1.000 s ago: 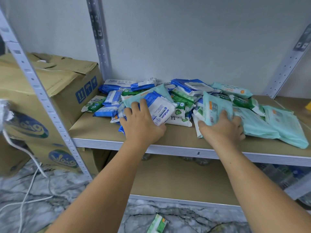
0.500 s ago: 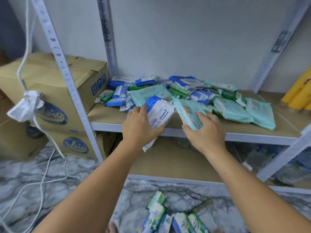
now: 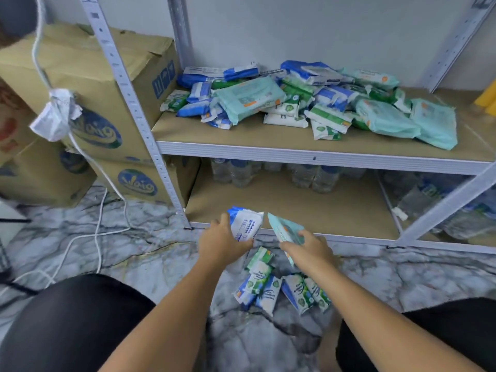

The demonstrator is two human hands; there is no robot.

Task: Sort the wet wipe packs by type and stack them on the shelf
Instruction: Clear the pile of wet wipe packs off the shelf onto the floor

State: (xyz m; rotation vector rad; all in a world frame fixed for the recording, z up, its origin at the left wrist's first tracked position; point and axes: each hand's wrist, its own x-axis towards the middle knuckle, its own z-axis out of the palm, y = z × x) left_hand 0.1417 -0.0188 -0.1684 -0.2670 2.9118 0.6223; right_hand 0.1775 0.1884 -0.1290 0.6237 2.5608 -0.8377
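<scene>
Head view shows the left hand (image 3: 222, 242) with fingers curled round a blue-and-white pack (image 3: 247, 224), and just beside it the right hand (image 3: 311, 248) gripping a teal pack (image 3: 284, 229) by its lower end; each hand carries a different type, which reads as sorting under way. Directly below both grips a small group of green-and-blue packs (image 3: 268, 288) lies on the marble floor (image 3: 134, 251), probably a holding spot for one type. Just beyond the hands the lower shelf (image 3: 335, 210) holds water bottles (image 3: 308, 175) at its back. Well above, the upper shelf (image 3: 268, 135) carries the mixed heap (image 3: 295, 100) of blue, green and teal packs, not yet sorted. Up and left of the grips stand cardboard boxes (image 3: 94, 84)
</scene>
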